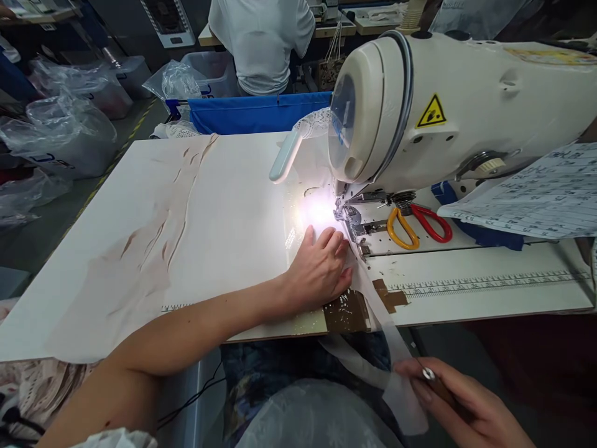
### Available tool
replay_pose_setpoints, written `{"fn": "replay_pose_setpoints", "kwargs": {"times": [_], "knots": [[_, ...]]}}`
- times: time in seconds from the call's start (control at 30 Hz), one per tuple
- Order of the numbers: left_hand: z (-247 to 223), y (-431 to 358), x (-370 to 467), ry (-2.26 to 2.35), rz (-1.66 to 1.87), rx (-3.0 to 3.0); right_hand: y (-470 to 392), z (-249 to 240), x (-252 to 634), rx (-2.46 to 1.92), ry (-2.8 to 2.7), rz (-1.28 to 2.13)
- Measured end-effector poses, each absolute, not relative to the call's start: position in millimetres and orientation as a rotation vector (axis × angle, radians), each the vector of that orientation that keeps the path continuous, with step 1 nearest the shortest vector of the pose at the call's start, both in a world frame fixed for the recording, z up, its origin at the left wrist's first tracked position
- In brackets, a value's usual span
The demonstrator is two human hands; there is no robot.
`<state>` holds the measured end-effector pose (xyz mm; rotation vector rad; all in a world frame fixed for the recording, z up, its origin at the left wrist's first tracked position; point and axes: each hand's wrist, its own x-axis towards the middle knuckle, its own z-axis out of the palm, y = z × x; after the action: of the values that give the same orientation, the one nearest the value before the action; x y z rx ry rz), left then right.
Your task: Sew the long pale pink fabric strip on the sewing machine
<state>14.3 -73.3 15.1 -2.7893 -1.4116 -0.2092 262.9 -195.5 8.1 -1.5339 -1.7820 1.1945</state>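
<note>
Left hand (pixel 321 270) loosely curled against white strip (pixel 382 314) near sewing machine (pixel 448 112), grip unclear; right hand (pixel 466 401) closed on strip and brown-handled tool (pixel 439 389).

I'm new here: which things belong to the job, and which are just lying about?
Apparently in use:
sewing machine
pale strip by the left hand
small tool in the right hand

Apparently lying about:
orange and red scissor handles
marked sheet
plastic bags

Pale, crumpled sleeve (pixel 116 439); light grey top (pixel 305 415); mottled dark-blue legwear (pixel 249 376), perhaps trousers.
</note>
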Motion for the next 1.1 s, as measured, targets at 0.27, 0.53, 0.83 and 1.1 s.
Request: {"fn": "replay_pose_setpoints", "kwargs": {"times": [0.27,0.53,0.83,1.1], "knots": [[15,-73,14,-1.406,-0.226,-2.788,-180,7,252,-1.49,-1.791,1.271],[13,-71,15,-1.405,-0.237,-2.748,-165,12,231,-1.46,-1.759,1.245],[11,-59,16,-1.361,-0.172,-2.635,-163,8,213,-1.501,-1.464,1.465],[13,-55,12,-1.364,-0.172,-2.611,-166,9,187,-1.419,-1.034,1.699]]}}
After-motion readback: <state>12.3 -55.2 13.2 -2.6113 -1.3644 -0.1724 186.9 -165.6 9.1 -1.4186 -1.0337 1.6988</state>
